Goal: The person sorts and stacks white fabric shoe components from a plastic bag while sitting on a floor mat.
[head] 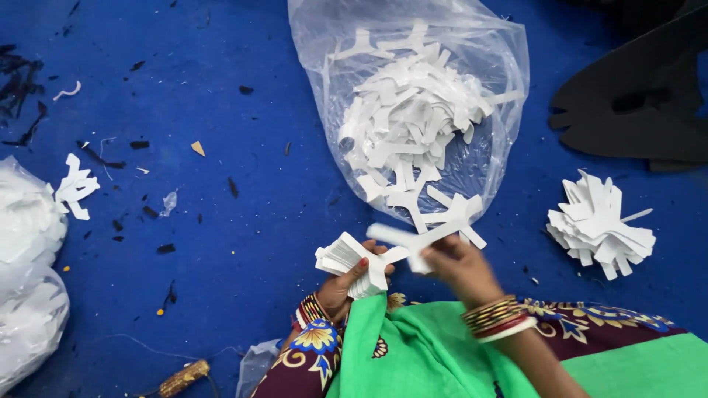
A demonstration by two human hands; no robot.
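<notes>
Head view: our left hand point(341, 284) clasps a stack of white branched paper cutouts point(352, 259). Our right hand point(461, 265) pinches one white cutout point(413, 239) before the clear plastic bag point(487, 66) on blue floor point(221, 243).

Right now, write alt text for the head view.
Left hand holds a stack of white cut-out pieces; right hand holds one white piece. Beyond them on the blue floor, a clear plastic bag holds many more.
</notes>
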